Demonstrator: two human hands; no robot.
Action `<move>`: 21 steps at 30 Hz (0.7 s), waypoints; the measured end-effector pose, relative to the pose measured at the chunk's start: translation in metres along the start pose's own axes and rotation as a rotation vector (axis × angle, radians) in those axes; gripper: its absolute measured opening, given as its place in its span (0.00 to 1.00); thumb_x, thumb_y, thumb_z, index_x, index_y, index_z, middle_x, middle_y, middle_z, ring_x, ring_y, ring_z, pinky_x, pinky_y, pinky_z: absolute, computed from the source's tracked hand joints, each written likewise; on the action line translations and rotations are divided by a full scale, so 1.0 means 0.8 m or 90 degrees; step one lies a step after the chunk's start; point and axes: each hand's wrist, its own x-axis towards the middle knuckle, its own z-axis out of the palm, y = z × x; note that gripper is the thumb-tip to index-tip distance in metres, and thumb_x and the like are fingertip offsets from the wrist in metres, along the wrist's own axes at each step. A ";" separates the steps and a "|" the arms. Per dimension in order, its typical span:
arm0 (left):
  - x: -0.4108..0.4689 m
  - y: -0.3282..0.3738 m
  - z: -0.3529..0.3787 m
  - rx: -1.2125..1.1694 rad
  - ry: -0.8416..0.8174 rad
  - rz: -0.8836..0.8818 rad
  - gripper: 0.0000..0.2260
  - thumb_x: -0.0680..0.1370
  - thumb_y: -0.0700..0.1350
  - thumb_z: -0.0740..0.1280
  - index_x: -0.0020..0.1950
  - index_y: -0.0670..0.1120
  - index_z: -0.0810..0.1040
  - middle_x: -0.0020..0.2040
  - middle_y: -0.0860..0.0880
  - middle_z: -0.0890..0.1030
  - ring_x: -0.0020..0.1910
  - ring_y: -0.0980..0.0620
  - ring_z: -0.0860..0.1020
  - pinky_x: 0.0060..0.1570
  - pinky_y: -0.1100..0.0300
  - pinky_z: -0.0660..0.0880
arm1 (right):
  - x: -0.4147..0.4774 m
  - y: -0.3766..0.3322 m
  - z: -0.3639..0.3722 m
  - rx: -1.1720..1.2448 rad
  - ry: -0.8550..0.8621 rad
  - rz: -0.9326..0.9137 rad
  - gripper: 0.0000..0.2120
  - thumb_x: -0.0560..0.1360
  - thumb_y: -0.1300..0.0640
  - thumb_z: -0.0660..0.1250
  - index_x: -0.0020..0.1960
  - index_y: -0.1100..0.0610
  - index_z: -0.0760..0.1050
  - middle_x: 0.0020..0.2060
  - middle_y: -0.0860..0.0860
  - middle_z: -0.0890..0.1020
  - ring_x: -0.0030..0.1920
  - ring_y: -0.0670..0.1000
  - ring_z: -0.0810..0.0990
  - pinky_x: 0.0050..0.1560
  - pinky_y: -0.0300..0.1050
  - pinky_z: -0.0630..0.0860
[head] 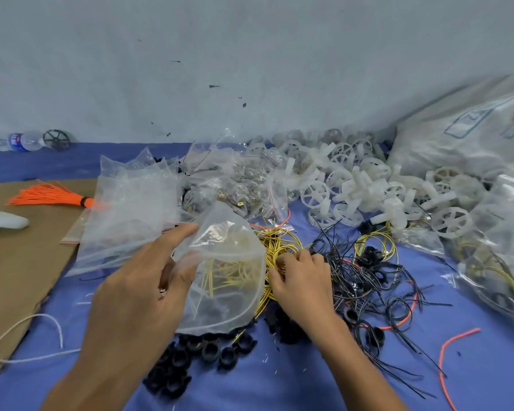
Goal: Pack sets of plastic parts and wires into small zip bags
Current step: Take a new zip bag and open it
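My left hand [140,289] holds a small clear zip bag [226,271] by its mouth, thumb and fingers pinching the plastic; the bag hangs open toward the right. Just right of the bag, my right hand [301,280] has its fingers curled into a tangle of yellow wires [279,247]. Black wires [368,274] spread out to the right of that hand. Black plastic rings [190,360] lie in a heap below the bag. White plastic wheels [353,185] are piled at the back right.
A stack of empty clear bags [128,209] lies behind my left hand, partly on brown cardboard [18,262] with an orange wire bundle [51,195]. Filled bags [238,185] sit mid-back, large sacks [472,129] at the right. A water bottle [21,141] rests far left.
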 end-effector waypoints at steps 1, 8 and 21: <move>-0.001 0.001 0.000 0.001 -0.007 -0.009 0.18 0.77 0.58 0.62 0.67 0.62 0.73 0.40 0.66 0.74 0.36 0.65 0.73 0.28 0.61 0.66 | 0.003 -0.003 -0.002 -0.006 -0.024 0.005 0.14 0.74 0.42 0.59 0.53 0.46 0.77 0.51 0.50 0.77 0.52 0.56 0.70 0.53 0.51 0.65; -0.003 -0.007 0.006 0.004 -0.048 -0.031 0.18 0.77 0.58 0.63 0.67 0.65 0.71 0.38 0.59 0.72 0.36 0.60 0.73 0.29 0.58 0.69 | 0.008 -0.009 -0.022 0.400 -0.077 0.181 0.07 0.68 0.49 0.68 0.39 0.50 0.72 0.41 0.46 0.78 0.47 0.55 0.74 0.49 0.50 0.70; -0.006 0.008 0.024 -0.043 -0.093 -0.016 0.17 0.77 0.63 0.62 0.65 0.67 0.69 0.37 0.56 0.70 0.36 0.56 0.71 0.32 0.60 0.69 | -0.003 0.025 -0.088 0.323 0.018 0.105 0.11 0.80 0.44 0.61 0.48 0.49 0.79 0.41 0.45 0.82 0.49 0.47 0.77 0.58 0.51 0.66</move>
